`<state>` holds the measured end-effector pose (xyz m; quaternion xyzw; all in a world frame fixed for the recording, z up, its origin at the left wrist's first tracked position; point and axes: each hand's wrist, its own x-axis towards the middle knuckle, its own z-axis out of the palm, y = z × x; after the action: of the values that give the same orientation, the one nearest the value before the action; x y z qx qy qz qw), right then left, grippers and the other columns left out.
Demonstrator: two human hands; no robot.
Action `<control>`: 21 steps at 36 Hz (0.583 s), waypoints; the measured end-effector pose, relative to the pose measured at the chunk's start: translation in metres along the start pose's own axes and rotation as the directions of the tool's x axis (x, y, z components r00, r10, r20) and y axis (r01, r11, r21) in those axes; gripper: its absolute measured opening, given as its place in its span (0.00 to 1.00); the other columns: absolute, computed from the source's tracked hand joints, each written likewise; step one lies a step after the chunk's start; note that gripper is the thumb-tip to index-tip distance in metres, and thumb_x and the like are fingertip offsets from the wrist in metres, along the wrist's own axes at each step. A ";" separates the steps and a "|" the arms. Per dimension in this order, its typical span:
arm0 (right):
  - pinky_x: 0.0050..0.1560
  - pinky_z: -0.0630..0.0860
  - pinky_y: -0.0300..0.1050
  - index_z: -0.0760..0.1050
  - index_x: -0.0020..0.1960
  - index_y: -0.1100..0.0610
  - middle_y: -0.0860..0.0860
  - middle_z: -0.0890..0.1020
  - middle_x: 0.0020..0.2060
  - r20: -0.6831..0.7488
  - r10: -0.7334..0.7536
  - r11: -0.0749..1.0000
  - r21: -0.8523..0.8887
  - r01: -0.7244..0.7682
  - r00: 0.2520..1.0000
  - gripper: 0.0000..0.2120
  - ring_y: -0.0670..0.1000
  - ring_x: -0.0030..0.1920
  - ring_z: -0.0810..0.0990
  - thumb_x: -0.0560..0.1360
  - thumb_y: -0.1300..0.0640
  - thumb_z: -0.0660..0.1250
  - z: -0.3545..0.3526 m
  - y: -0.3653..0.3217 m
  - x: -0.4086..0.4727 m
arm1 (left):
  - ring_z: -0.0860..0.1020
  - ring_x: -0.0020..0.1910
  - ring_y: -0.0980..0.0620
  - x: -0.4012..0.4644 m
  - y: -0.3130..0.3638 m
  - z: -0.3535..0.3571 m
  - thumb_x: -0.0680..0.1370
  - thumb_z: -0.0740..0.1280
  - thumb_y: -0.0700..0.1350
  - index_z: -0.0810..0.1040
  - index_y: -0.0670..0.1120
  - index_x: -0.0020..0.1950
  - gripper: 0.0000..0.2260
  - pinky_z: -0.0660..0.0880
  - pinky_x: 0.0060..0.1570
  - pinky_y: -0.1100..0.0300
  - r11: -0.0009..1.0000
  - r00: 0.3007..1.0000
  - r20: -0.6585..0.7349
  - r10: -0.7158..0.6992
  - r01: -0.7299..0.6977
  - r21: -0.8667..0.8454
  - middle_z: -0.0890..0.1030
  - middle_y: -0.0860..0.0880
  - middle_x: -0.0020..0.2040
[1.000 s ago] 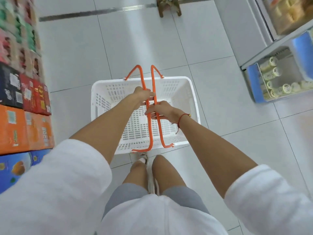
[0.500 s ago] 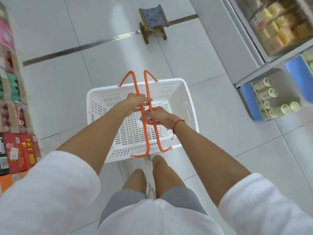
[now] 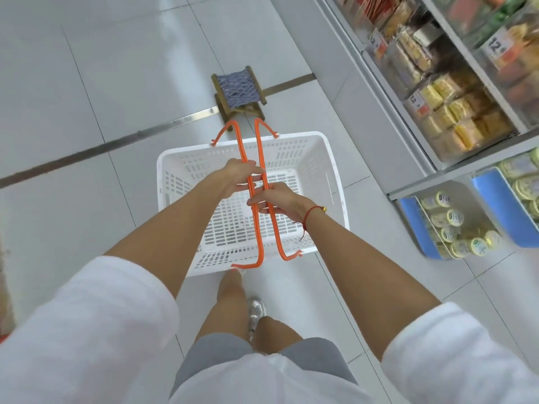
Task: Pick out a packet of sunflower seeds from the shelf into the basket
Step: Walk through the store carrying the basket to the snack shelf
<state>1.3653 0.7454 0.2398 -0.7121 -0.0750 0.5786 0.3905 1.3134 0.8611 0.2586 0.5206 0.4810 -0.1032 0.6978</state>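
Since a second ago the view has swung right: the stacked boxes at the left edge have dropped out of sight, the small wooden folding stool with a blue-and-white woven seat (image 3: 238, 90) now stands just beyond the basket, and more of the white metal shelf (image 3: 402, 91) along the right is in view. The white perforated plastic shopping basket (image 3: 335, 182) hangs over the pale tiled floor (image 3: 87, 83) in front of the person's legs, with nothing inside it. Its two orange plastic handles (image 3: 259, 228) are raised and run side by side over the middle. The left hand (image 3: 237, 177) is curled around the left handle, fingers wrapped across it. The right hand (image 3: 275, 199), a red cord bracelet (image 3: 309, 215) at its wrist, is closed around the right handle just nearer the body, and the two hands touch. The shelf holds clear packets of yellow snacks (image 3: 455, 112) with price tags, and lower down blue trays of small lidded jars (image 3: 455, 225). I cannot tell which packet, if any, holds sunflower seeds.
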 end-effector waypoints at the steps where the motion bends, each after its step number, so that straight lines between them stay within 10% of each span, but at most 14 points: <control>1: 0.38 0.77 0.33 0.79 0.48 0.60 0.53 0.82 0.44 -0.010 -0.001 1.000 0.003 0.001 1.000 0.07 0.48 0.42 0.81 0.71 0.64 0.72 -0.009 -0.014 0.010 | 0.79 0.51 0.51 0.012 0.016 0.000 0.77 0.69 0.37 0.71 0.40 0.68 0.19 0.74 0.53 0.59 1.000 1.000 0.010 0.001 -0.001 0.001 0.79 0.46 0.56; 21: 0.44 0.78 0.36 0.80 0.45 0.58 0.52 0.84 0.43 -0.109 0.006 0.989 0.147 0.010 0.994 0.05 0.48 0.42 0.82 0.70 0.64 0.73 -0.193 -0.227 0.197 | 0.80 0.51 0.49 0.239 0.295 0.035 0.77 0.69 0.36 0.73 0.40 0.67 0.19 0.78 0.49 0.59 0.989 0.993 0.119 -0.023 0.006 0.145 0.80 0.45 0.56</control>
<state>1.6762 0.9198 0.2399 -0.7119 -0.0114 0.5423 0.4460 1.6467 1.0458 0.2571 0.5589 0.4331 -0.1740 0.6854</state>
